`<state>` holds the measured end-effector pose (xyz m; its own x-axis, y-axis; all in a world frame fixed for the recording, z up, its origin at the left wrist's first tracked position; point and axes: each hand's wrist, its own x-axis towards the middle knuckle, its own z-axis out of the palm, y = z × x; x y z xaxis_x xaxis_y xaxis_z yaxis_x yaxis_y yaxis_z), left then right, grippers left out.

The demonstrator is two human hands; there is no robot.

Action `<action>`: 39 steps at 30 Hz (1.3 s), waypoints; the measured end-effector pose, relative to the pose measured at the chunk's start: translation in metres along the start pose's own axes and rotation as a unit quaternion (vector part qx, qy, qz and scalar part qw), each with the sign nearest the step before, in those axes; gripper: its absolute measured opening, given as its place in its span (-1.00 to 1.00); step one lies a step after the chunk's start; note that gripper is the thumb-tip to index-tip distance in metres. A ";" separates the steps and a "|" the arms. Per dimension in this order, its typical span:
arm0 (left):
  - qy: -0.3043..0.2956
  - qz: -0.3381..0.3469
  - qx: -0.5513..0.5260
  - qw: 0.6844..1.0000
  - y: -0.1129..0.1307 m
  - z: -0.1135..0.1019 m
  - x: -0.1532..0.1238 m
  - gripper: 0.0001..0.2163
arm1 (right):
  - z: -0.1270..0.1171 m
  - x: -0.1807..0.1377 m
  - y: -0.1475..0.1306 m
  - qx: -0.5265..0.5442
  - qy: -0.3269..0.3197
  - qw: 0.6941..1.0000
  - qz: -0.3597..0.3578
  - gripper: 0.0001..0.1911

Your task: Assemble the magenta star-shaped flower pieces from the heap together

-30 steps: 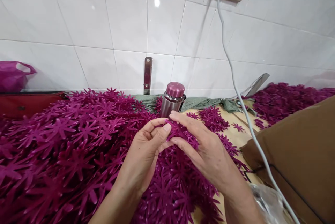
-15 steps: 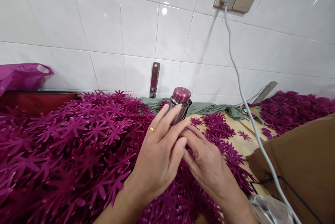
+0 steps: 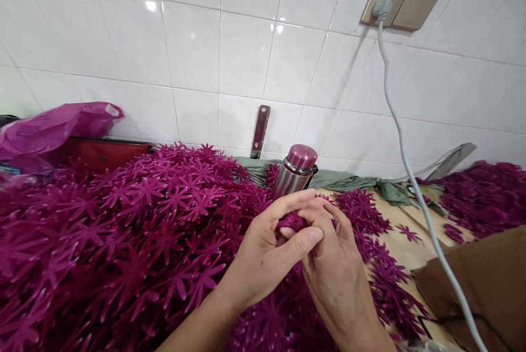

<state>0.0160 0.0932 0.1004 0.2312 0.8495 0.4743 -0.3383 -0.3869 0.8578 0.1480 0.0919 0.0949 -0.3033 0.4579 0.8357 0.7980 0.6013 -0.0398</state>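
My left hand (image 3: 267, 259) and my right hand (image 3: 339, 267) are cupped together, fingers overlapping, around a magenta artificial flower piece (image 3: 292, 222). Only a little of that piece shows between the fingers; the rest is covered. Both hands are closed, the left thumb lying across the right hand. Beneath and to the left spreads a large heap of magenta star-shaped artificial flowers (image 3: 164, 215). Just beyond the fingers stands a steel thermos bottle (image 3: 291, 176) with a pink lid, upright.
A smaller magenta pile (image 3: 485, 198) lies at right, near a brown cardboard box (image 3: 480, 280). A grey power cord (image 3: 405, 160) hangs from the wall socket (image 3: 402, 1) across the right side. At left are a purple plastic bag (image 3: 61, 127) and a red case (image 3: 102, 153).
My left fingers, stretched out before, have curled in, and the hands now close together around a magenta piece. The view has shifted, so the surroundings sit farther right and slightly lower.
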 end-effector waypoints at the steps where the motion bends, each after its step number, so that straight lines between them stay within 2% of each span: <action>1: -0.005 0.003 0.015 1.000 0.001 -0.001 0.001 -0.61 | 0.001 -0.001 0.001 -0.001 -0.002 1.000 0.009 -0.87; 5: 0.011 0.012 0.082 0.996 -0.001 -0.004 0.001 -0.63 | 0.008 -0.004 0.001 -0.016 -0.037 0.998 0.041 -0.76; 9: 0.099 -0.002 0.080 0.992 -0.008 -0.002 0.002 -0.64 | 0.007 -0.008 -0.003 -0.059 -0.067 0.995 0.032 -0.60; 13: 0.161 0.024 0.033 0.986 -0.012 -0.002 0.004 -0.75 | -0.014 -0.005 -0.004 -0.013 -0.073 0.997 0.028 -0.62; 16: 0.191 0.026 -0.060 0.980 -0.013 -0.004 0.005 -0.84 | -0.038 -0.001 -0.001 0.041 -0.039 0.997 0.043 -0.74; 18: 0.182 0.027 -0.101 0.978 -0.012 -0.004 0.006 -0.84 | -0.051 0.001 0.001 0.040 -0.014 0.998 0.039 -0.77; 21: 0.136 0.031 -0.106 0.985 -0.010 -0.002 0.004 -0.82 | -0.060 0.002 0.002 0.030 -0.006 0.999 0.029 -0.77; 26: 0.131 0.010 -0.109 0.985 -0.007 0.003 -0.003 -0.80 | -0.056 0.001 -0.002 0.050 -0.022 0.998 0.044 -0.75; 32: 0.121 -0.013 -0.100 0.988 0.007 0.008 -0.013 -0.76 | -0.054 0.000 -0.010 0.076 -0.008 0.996 0.048 -0.72; 35: 0.087 -0.033 -0.095 0.991 0.017 0.011 -0.018 -0.63 | -0.053 0.000 -0.015 0.110 0.008 0.992 0.064 -0.61; 39: 0.016 -0.036 -0.065 0.997 0.025 0.013 -0.024 -0.28 | -0.045 0.000 -0.019 0.144 0.001 0.986 0.080 -0.43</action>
<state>0.0138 0.0587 0.1134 0.2306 0.8848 0.4050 -0.4383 -0.2771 0.8551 0.1565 0.0513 0.1198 -0.1836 0.5612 0.8071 0.6543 0.6825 -0.3257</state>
